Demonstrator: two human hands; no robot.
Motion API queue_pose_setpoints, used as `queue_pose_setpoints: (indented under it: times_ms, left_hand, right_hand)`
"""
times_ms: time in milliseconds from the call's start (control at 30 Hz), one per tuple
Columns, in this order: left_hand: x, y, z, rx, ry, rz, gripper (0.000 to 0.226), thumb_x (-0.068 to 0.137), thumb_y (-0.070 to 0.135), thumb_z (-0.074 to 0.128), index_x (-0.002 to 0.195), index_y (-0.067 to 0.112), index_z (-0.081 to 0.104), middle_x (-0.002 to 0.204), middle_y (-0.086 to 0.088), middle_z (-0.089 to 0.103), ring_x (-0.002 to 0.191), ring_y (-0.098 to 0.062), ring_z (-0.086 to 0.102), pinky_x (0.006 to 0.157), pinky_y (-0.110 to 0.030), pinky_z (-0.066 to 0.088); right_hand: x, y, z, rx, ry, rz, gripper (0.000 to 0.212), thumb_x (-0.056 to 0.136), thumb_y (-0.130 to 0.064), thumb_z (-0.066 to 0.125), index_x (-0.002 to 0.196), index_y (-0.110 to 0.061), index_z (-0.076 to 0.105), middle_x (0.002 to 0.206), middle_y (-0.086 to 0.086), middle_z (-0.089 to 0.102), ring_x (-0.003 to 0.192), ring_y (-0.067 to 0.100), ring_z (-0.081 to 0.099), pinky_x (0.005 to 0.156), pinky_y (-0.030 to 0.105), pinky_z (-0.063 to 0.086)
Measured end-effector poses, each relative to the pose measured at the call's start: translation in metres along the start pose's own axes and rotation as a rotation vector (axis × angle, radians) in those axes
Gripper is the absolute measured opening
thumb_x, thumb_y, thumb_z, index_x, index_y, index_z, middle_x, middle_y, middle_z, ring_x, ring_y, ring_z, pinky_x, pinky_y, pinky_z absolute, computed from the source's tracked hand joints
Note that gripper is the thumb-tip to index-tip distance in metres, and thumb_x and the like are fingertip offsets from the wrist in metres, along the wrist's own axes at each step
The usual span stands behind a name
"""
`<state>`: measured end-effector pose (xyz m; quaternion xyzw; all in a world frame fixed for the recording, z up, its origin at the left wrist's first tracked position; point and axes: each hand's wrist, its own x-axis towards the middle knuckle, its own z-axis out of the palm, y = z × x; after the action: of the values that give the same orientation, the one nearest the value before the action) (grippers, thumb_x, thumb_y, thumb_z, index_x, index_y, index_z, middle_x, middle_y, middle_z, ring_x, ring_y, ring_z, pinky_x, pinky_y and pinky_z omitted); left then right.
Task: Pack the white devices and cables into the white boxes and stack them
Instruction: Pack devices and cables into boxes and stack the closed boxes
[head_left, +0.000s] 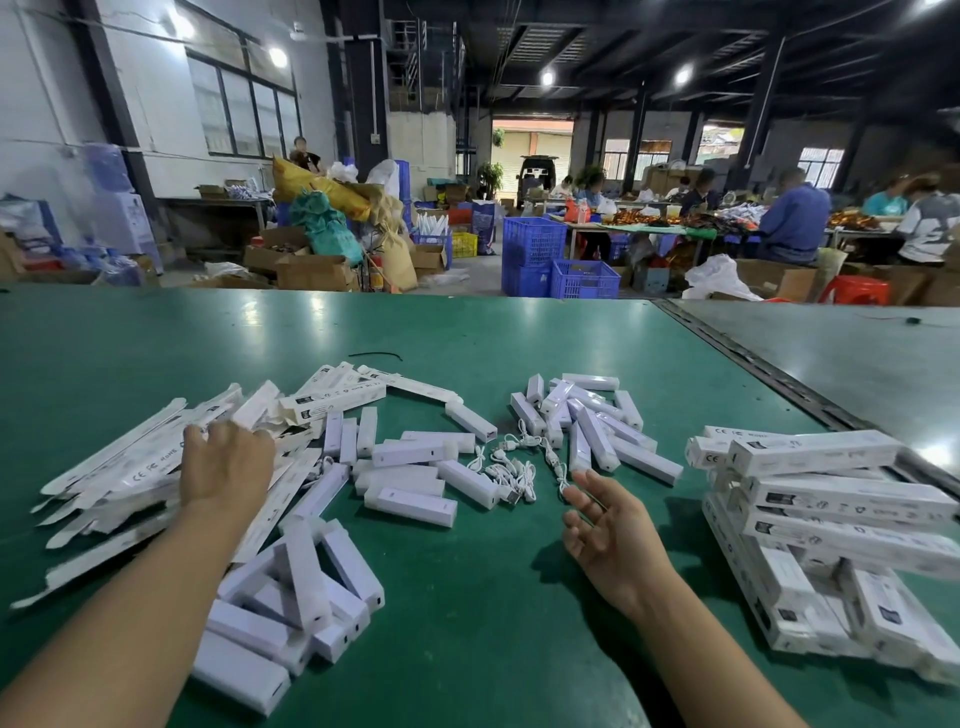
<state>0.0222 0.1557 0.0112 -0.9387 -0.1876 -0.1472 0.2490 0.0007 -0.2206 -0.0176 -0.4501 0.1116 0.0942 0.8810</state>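
Left edge of desk (467, 597): flat boxes (119, 467), left grip (223, 467) on top, likely picking one, pinch unclear. Centre: loose devices (410, 506), cables (511, 467). Right grip (602, 530) spread, empty, beside cables for next grab. Right edge: packed boxes (831, 519) stacked aside.

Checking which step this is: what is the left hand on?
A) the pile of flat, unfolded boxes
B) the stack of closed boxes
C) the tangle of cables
A: the left hand lies on the flat unfolded boxes at far left; the cables lie by the open right hand.
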Motion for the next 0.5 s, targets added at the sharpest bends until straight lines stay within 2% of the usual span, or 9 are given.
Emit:
queue_pose_setpoints:
  times_ms: [67, 100, 167, 233, 267, 333, 400, 500]
  left_hand:
    - [0.001, 0.005, -0.008, -0.062, 0.068, -0.021, 0.036, 0.093, 0.012, 0.041, 0.124, 0.019, 0.06, 0.134, -0.005, 0.057, 0.124, -0.023, 0.048, 0.099, -0.041, 0.033]
    - [0.002, 0.009, -0.016, -0.13, 0.096, -0.026, 0.036, 0.092, 0.012, 0.042, 0.123, 0.013, 0.06, 0.135, -0.008, 0.056, 0.124, -0.026, 0.048, 0.1, -0.043, 0.033]
    - [0.003, 0.02, -0.037, -0.292, 0.105, -0.007, 0.031, 0.09, 0.01, 0.043, 0.118, 0.004, 0.057, 0.122, -0.016, 0.063, 0.11, -0.033, 0.055, 0.095, -0.046, 0.037]
    - [0.004, 0.034, -0.057, -0.488, 0.134, 0.007, 0.018, 0.093, 0.008, 0.041, 0.11, 0.004, 0.046, 0.099, -0.018, 0.068, 0.08, -0.034, 0.059, 0.075, -0.043, 0.044]
    - [0.005, 0.042, -0.067, -0.607, 0.167, -0.005, 0.01, 0.096, 0.008, 0.039, 0.105, 0.007, 0.04, 0.091, -0.018, 0.067, 0.07, -0.033, 0.055, 0.062, -0.04, 0.041]
    - [0.007, 0.057, -0.09, -0.841, 0.229, -0.044, 0.005, 0.1, 0.009, 0.036, 0.1, 0.013, 0.032, 0.082, -0.016, 0.059, 0.064, -0.032, 0.049, 0.052, -0.034, 0.032]
    - [0.004, 0.073, -0.114, -1.054, 0.222, -0.092, 0.003, 0.104, 0.015, 0.035, 0.102, 0.014, 0.036, 0.08, -0.008, 0.052, 0.059, -0.028, 0.047, 0.047, -0.029, 0.027]
    - [-0.011, 0.096, -0.137, -1.39, 0.007, -0.108, 0.035, 0.104, 0.049, 0.035, 0.109, 0.016, 0.047, 0.077, 0.004, 0.054, 0.059, -0.011, 0.051, 0.044, -0.025, 0.032]
  right_hand:
    - [-0.001, 0.0, 0.001, -0.009, -0.004, 0.0, 0.018, 0.088, -0.023, 0.063, 0.103, -0.014, 0.066, 0.072, -0.001, 0.066, 0.051, 0.011, 0.052, 0.044, 0.021, 0.043]
    - [-0.002, 0.0, 0.002, -0.014, -0.005, 0.0, 0.018, 0.088, -0.023, 0.062, 0.103, -0.014, 0.066, 0.072, -0.001, 0.066, 0.051, 0.011, 0.052, 0.045, 0.021, 0.043]
    - [-0.003, 0.0, 0.003, -0.026, -0.007, -0.001, 0.017, 0.089, -0.023, 0.062, 0.103, -0.014, 0.066, 0.072, -0.002, 0.066, 0.052, 0.011, 0.052, 0.046, 0.021, 0.042]
    - [-0.004, 0.0, 0.004, -0.038, -0.01, 0.003, 0.016, 0.09, -0.022, 0.061, 0.102, -0.014, 0.065, 0.073, -0.001, 0.066, 0.052, 0.011, 0.052, 0.048, 0.021, 0.041]
    - [-0.005, 0.0, 0.005, -0.045, -0.014, 0.005, 0.015, 0.09, -0.022, 0.061, 0.102, -0.014, 0.065, 0.074, -0.001, 0.065, 0.053, 0.011, 0.052, 0.049, 0.021, 0.041]
    - [-0.006, 0.001, 0.008, -0.058, -0.026, 0.01, 0.015, 0.089, -0.021, 0.061, 0.101, -0.013, 0.066, 0.075, 0.0, 0.066, 0.055, 0.012, 0.052, 0.052, 0.022, 0.041]
    - [-0.007, 0.003, 0.009, -0.082, -0.049, 0.016, 0.014, 0.09, -0.02, 0.061, 0.099, -0.012, 0.067, 0.076, 0.001, 0.068, 0.056, 0.013, 0.054, 0.05, 0.021, 0.043]
    - [-0.01, 0.007, 0.014, -0.14, -0.096, 0.019, 0.013, 0.091, -0.021, 0.061, 0.098, -0.012, 0.067, 0.078, 0.002, 0.07, 0.054, 0.013, 0.058, 0.048, 0.021, 0.047]
